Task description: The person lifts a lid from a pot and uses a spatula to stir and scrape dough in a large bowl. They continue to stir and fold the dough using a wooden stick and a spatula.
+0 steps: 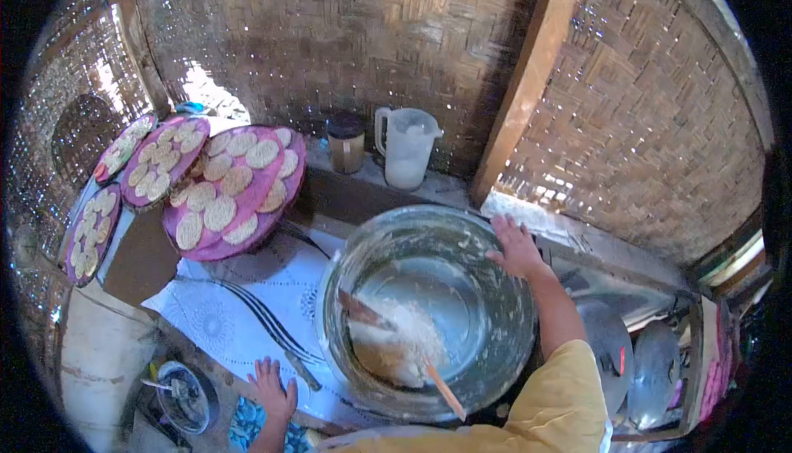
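Observation:
A large metal basin [495, 333], its inner wall smeared with pale residue, stands in front of me. White crumbly stuff [400, 337] lies in its left part, and a dark wooden paddle [363, 313] and a lighter wooden stick [445, 391] rest in it. My right hand [518, 248] lies on the basin's far right rim with the fingers stretched out. Left of the basin, my left hand [273, 391] is spread at the near edge of a white patterned cloth [206, 321], holding nothing.
Pink round trays [268, 193] with pale round pieces lean at the left. A plastic pitcher [408, 148] and a dark-lidded jar [345, 143] stand on the ledge behind. Round metal lids [606, 346] are at the right, and a small bowl [188, 399] sits low left.

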Action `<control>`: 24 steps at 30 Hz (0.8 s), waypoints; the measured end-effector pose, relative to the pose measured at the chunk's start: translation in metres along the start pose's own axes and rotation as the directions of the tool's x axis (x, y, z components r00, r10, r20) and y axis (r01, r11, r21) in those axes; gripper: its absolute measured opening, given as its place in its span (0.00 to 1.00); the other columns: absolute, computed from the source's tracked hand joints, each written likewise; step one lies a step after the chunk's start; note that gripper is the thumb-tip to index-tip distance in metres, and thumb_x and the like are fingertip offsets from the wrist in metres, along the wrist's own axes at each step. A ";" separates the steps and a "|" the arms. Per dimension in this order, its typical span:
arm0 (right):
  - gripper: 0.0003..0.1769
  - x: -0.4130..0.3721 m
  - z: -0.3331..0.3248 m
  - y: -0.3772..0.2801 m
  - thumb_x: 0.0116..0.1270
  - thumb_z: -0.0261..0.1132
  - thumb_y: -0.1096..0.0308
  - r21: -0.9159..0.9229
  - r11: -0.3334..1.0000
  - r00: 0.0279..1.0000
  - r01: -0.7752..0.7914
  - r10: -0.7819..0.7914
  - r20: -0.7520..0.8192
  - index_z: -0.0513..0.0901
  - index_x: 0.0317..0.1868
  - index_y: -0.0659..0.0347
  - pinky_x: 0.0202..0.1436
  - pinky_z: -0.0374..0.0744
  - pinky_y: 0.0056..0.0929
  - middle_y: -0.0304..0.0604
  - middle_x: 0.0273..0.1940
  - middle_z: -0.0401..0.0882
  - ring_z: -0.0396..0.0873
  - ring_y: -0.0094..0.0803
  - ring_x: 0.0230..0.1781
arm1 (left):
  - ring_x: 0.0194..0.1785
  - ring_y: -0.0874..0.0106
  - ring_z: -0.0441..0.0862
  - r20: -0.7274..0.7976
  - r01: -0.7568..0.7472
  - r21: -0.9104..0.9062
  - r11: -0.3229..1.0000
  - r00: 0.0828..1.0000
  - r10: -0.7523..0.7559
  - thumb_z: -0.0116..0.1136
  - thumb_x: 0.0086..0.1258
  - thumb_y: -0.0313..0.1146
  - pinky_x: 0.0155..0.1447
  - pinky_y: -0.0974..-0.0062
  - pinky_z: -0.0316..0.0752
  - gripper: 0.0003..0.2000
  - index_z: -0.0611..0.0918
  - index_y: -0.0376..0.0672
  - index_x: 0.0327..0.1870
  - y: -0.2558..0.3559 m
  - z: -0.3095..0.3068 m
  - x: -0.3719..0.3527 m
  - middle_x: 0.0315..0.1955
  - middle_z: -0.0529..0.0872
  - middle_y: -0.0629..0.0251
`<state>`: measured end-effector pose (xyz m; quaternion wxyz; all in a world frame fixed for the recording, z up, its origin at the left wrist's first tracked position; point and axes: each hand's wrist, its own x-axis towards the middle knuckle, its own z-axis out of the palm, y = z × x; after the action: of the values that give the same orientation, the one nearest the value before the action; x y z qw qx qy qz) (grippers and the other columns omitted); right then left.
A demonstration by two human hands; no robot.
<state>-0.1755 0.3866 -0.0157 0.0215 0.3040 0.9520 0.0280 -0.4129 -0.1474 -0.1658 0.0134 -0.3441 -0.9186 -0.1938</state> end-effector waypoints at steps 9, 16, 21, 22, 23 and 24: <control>0.45 -0.100 -0.052 -0.025 0.58 0.57 0.41 0.093 0.961 0.947 -0.261 0.274 -0.167 0.56 0.68 0.59 0.71 0.43 0.50 0.45 0.72 0.46 0.43 0.43 0.73 | 0.70 0.51 0.53 -0.018 -0.006 -0.095 0.995 1.000 0.004 0.53 0.58 0.42 0.68 0.42 0.38 0.27 0.69 0.42 0.59 -0.010 0.002 -0.005 0.62 0.66 0.53; 0.33 -0.213 -0.059 -0.073 0.62 0.59 0.57 0.350 0.919 0.928 -0.183 0.279 -0.246 0.64 0.65 0.60 0.70 0.49 0.48 0.53 0.69 0.52 0.52 0.50 0.69 | 0.70 0.51 0.52 0.009 -0.067 -0.279 0.958 0.997 0.072 0.46 0.62 0.45 0.67 0.39 0.37 0.24 0.70 0.45 0.59 -0.032 0.009 -0.003 0.63 0.66 0.56; 0.31 -0.315 -0.073 -0.167 0.61 0.60 0.60 0.407 0.853 0.481 -0.326 0.520 -0.706 0.65 0.63 0.62 0.66 0.58 0.47 0.56 0.66 0.57 0.58 0.52 0.66 | 0.71 0.53 0.50 -0.003 -0.161 -0.360 0.919 0.985 0.171 0.43 0.65 0.44 0.67 0.39 0.34 0.23 0.69 0.45 0.60 -0.044 0.007 -0.007 0.64 0.65 0.58; 0.31 -0.336 -0.062 -0.189 0.61 0.60 0.60 0.371 0.840 0.426 -0.396 0.526 -0.736 0.65 0.63 0.63 0.65 0.59 0.47 0.57 0.65 0.58 0.59 0.52 0.65 | 0.71 0.51 0.51 -0.011 -0.176 -0.385 0.906 0.982 0.186 0.45 0.64 0.44 0.66 0.39 0.34 0.23 0.69 0.46 0.60 -0.044 0.002 -0.005 0.64 0.65 0.57; 0.30 -0.358 -0.047 -0.211 0.61 0.60 0.60 0.328 0.830 0.445 -0.452 0.528 -0.723 0.66 0.62 0.64 0.65 0.60 0.48 0.59 0.64 0.59 0.59 0.53 0.64 | 0.70 0.50 0.51 -0.024 -0.192 -0.411 0.891 0.979 0.200 0.48 0.63 0.43 0.66 0.38 0.34 0.23 0.69 0.47 0.59 -0.043 -0.003 -0.003 0.64 0.65 0.57; 0.30 -0.381 -0.029 -0.234 0.61 0.60 0.60 0.282 0.817 0.463 -0.503 0.530 -0.711 0.66 0.61 0.65 0.64 0.60 0.48 0.61 0.63 0.59 0.60 0.55 0.63 | 0.70 0.50 0.51 -0.027 -0.243 -0.399 0.884 0.967 0.253 0.48 0.62 0.43 0.66 0.38 0.34 0.24 0.69 0.47 0.59 -0.045 -0.008 0.000 0.63 0.65 0.56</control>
<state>-0.0026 -0.0262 0.0070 -0.3961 0.5360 0.7317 0.1430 -0.4420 -0.1813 -0.1741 -0.0440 -0.4566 -0.8083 -0.3691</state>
